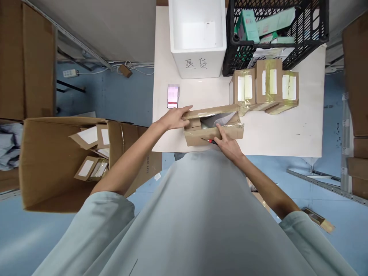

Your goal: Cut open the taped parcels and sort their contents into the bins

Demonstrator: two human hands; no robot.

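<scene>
A cardboard box [214, 134] lies at the table's front edge, its taped top parted, with white paper or wrapping [216, 121] showing in the gap. My left hand [174, 118] grips the box's left end, thumb at the opening and one finger stretched along the back edge. In my right hand [227, 146] is a small knife [212, 141] with a red and black handle; its thin blade points left across the box's front side. A finger of that hand reaches into the gap. What lies deeper in the box is hidden.
On the table [276, 134] are a phone [173, 96], a white bin [198, 65], a black crate [240, 53] with green boxes, and several taped parcels [268, 86]. A large carton [48, 165] holding opened boxes stands at left. Metal shelving [346, 134] stands at right.
</scene>
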